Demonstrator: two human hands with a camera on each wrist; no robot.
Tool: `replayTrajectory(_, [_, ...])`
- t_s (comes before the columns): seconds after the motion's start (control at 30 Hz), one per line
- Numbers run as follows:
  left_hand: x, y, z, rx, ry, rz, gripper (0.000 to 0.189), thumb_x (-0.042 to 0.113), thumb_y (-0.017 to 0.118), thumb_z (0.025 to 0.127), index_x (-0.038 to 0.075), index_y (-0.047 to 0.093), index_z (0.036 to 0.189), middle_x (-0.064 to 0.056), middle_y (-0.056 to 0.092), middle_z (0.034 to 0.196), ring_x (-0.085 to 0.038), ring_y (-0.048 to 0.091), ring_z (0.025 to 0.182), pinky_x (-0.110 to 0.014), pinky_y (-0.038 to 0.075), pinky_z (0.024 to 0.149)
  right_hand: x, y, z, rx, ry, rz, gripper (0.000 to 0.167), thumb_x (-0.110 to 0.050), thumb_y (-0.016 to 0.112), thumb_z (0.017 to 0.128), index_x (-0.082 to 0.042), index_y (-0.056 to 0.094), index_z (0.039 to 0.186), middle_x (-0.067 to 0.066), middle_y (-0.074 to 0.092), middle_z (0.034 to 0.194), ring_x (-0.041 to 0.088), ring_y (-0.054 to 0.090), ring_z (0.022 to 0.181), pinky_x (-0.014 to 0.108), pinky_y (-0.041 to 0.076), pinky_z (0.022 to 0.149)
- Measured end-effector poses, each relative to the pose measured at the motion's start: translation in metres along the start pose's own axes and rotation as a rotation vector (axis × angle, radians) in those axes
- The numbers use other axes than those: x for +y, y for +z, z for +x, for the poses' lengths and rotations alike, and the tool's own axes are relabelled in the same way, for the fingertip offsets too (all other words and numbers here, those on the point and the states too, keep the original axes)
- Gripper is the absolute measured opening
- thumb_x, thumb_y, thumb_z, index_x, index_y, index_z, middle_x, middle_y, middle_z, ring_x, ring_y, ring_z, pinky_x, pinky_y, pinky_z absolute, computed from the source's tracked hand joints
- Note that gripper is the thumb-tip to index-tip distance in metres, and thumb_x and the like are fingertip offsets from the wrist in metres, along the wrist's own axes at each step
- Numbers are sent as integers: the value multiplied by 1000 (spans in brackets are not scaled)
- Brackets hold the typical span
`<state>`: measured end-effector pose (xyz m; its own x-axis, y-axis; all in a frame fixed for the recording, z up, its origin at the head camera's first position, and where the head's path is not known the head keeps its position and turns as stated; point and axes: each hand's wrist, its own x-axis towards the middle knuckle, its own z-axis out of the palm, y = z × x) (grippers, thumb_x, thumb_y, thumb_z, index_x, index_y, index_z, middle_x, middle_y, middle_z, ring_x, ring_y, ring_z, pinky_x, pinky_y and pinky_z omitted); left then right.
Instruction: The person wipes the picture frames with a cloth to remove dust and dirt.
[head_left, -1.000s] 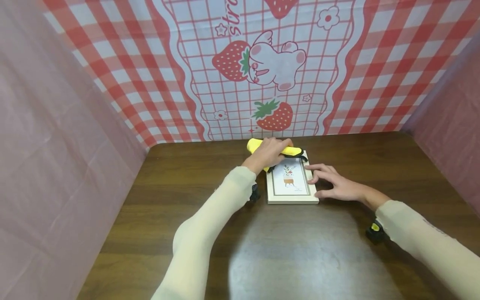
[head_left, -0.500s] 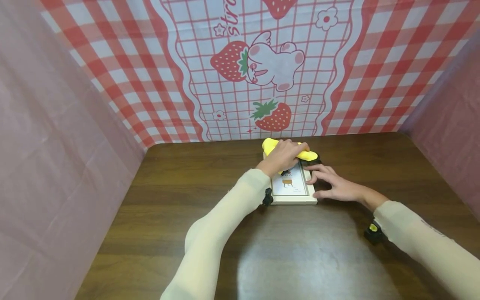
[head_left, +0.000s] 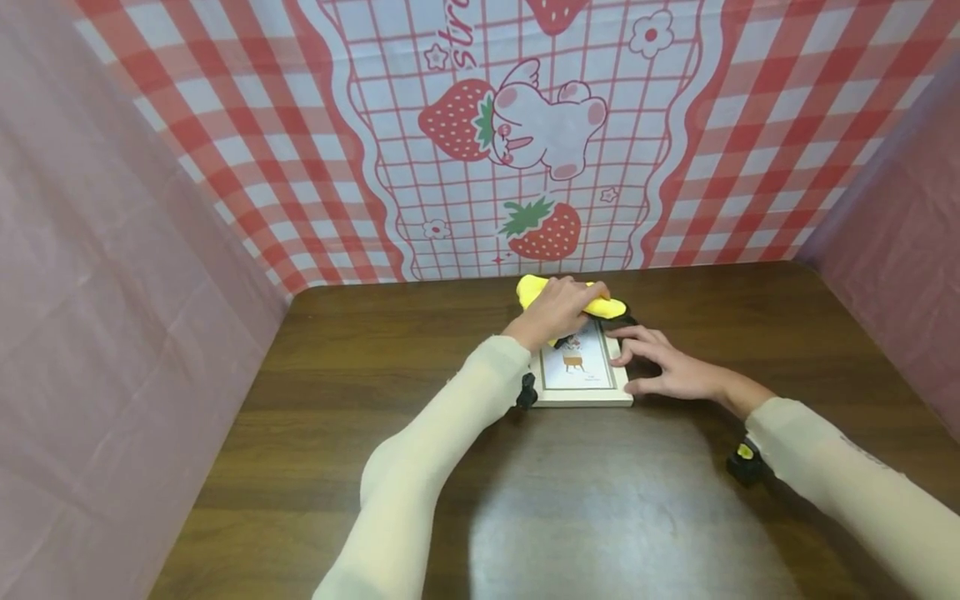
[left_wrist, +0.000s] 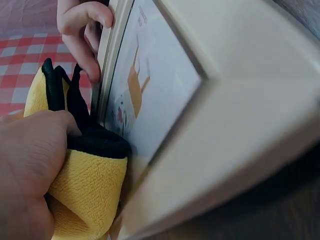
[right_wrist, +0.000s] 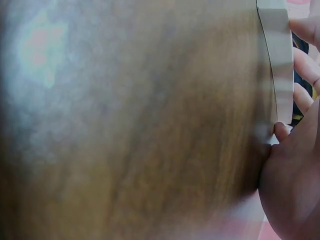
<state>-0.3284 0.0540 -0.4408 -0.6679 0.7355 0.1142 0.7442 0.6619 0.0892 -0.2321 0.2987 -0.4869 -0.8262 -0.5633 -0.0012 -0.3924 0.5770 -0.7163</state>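
A white picture frame (head_left: 581, 400) lies flat on the wooden table, its print of a potted plant on a small stool partly covered. My left hand (head_left: 553, 312) grips a bunched yellow cloth (head_left: 606, 307) with black edging over the frame's far part. The left wrist view shows the folded cloth (left_wrist: 92, 187) against the picture surface, with the fingertips hidden in it. Along the frame's right border, my right hand (head_left: 670, 368) rests its fingertips and thumb, fingers lightly bent. In the right wrist view these fingers (right_wrist: 304, 65) touch the frame's side (right_wrist: 280, 55).
The brown wooden table (head_left: 337, 400) stretches around the frame. Behind it hangs a red-and-white checked cloth (head_left: 300, 150) with strawberries. Pink fabric (head_left: 112, 333) closes off the left side, and similar fabric (head_left: 892, 225) the right.
My left hand slid the yellow cloth rightward across the frame, then slightly back left. The right hand stays at the frame's right edge.
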Motion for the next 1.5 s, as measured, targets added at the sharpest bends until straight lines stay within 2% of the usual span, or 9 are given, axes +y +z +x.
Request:
replayTrajectory(0.1, [-6, -3, -4, -13, -13, 3, 43, 20, 71, 111, 22, 61, 153, 1, 77, 150, -24, 72, 135, -42, 54, 119, 0, -1, 0, 6, -6, -6, 23, -16, 85, 97, -24, 68, 110, 24, 39, 174, 54, 24, 158, 89, 24, 117])
replayTrajectory(0.5, [-38, -13, -23, -57, -116, -91, 47, 19, 71, 110, 21, 60, 156, -5, 76, 148, -27, 72, 132, -46, 51, 125, 1, -2, -2, 18, -10, -21, 24, -17, 86, 95, -26, 67, 107, 22, 38, 177, 49, 28, 154, 85, 28, 116])
replayTrajectory(0.77, [-38, -8, -28, -63, -152, -103, 52, 23, 79, 106, 25, 61, 155, -1, 75, 147, -27, 64, 134, -47, 49, 116, 0, -2, -2, 14, -7, -18, 24, -17, 85, 96, -26, 67, 108, 23, 38, 176, 50, 29, 154, 86, 28, 115])
replayTrajectory(0.9, [-39, -8, -26, -59, -141, -108, 51, 17, 79, 106, 23, 61, 154, -3, 74, 149, -28, 64, 137, -47, 51, 122, 0, -1, -2, 6, 11, -12, 23, -18, 85, 96, -25, 67, 109, 22, 37, 177, 50, 28, 155, 87, 28, 116])
replayTrajectory(1.07, [-39, -15, -22, -33, -130, -94, 51, 15, 79, 106, 21, 62, 154, -5, 72, 153, -29, 64, 144, -48, 52, 127, 0, 0, -2, 8, 12, -13, 24, -19, 86, 95, -26, 67, 109, 21, 37, 177, 50, 28, 155, 86, 28, 116])
replayTrajectory(1.2, [-41, -17, -20, -33, -146, -31, 53, 20, 78, 107, 25, 60, 156, -1, 72, 154, -28, 63, 148, -50, 48, 128, 0, 0, -2, 10, 11, -13, 24, -19, 86, 95, -26, 67, 108, 21, 38, 177, 50, 28, 155, 86, 27, 117])
replayTrajectory(1.33, [-43, -16, -21, -74, -181, 65, 52, 28, 76, 108, 29, 58, 157, 3, 74, 153, -25, 61, 148, -54, 43, 129, -1, 0, -1, 10, 6, -12, 23, -19, 86, 96, -26, 67, 108, 21, 38, 177, 50, 27, 156, 86, 27, 117])
replayTrajectory(1.4, [-44, -14, -21, -92, -201, 71, 53, 30, 75, 107, 29, 57, 157, 3, 74, 154, -25, 61, 148, -55, 43, 127, -1, 0, -1, 9, 4, -11, 24, -19, 86, 96, -26, 67, 108, 21, 38, 177, 50, 27, 156, 86, 27, 117])
replayTrajectory(1.5, [-46, -13, -24, -93, -224, 45, 58, 31, 75, 106, 25, 55, 161, -3, 70, 156, -27, 64, 145, -52, 49, 123, -1, 1, -1, 11, 0, -13, 25, -19, 86, 95, -27, 67, 108, 21, 38, 177, 50, 28, 156, 85, 27, 117])
